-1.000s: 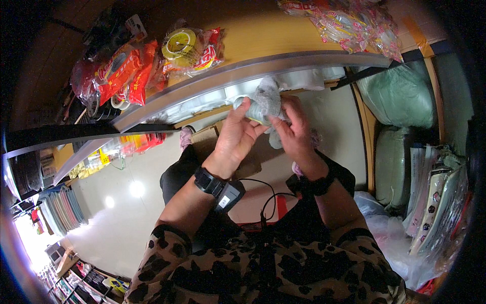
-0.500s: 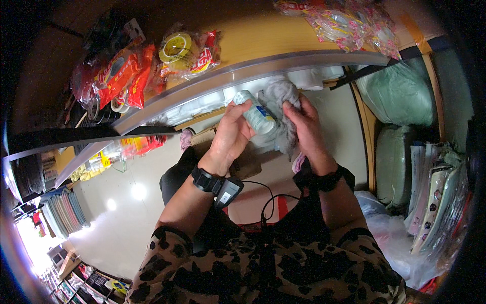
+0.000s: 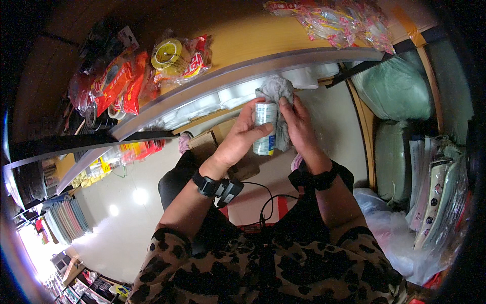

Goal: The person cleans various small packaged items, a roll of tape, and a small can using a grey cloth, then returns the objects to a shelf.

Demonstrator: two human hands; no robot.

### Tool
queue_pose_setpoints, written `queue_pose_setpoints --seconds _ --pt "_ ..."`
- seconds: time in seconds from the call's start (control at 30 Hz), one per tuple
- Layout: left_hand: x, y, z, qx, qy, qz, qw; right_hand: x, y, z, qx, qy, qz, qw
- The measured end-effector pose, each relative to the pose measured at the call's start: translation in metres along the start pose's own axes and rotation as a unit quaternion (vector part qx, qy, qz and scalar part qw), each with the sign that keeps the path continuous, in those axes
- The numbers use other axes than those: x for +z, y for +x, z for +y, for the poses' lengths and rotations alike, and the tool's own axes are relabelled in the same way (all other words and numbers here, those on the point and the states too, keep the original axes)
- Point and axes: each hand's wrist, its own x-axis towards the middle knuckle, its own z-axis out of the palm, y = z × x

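My left hand [image 3: 234, 141] is closed around a pale cylinder [image 3: 263, 127] with fine print and a blue and yellow patch near its lower end. Whether it is a can or a wrapped roll I cannot tell. It stands nearly upright in the picture, thumb across its front. Directly to its right, my right hand [image 3: 302, 129] grips a crumpled grey cloth [image 3: 275, 88], pressed against the cylinder's side. Part of the cloth hangs down behind the cylinder, and the right fingertips are partly hidden in its folds.
Above my hands runs a wooden shelf [image 3: 243, 30] with a clear front edge, bearing bagged tape rolls [image 3: 166, 54] and plastic packets [image 3: 336, 25]. White wrapped goods [image 3: 195, 106] fill the level below. At right stand a green bag [image 3: 397, 91] and stacked packages [image 3: 435, 197]. A cardboard box [image 3: 202, 145] is on the floor.
The cylinder has turned from a slant to nearly upright, and its blue patch has moved lower. My right hand has brought the cloth leftward against it.
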Motion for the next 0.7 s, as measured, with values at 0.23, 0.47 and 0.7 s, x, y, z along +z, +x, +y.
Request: queue_pose_setpoints --seconds 0.23,0.47,0.7 --pt "-0.002 -0.001 0.005 0.097 0.236 0.001 0.967 -0.016 -0.001 -0.016 0.099 0.074 -0.069 0.990" --pt "-0.001 -0.002 0.017 0.045 0.086 -0.020 0.995 -0.010 0.001 -0.010 0.056 0.120 0.020 0.991" --pt "0.001 0.003 -0.002 0.053 -0.052 0.075 0.994 0.011 -0.012 -0.003 0.028 0.013 -0.037 0.999"
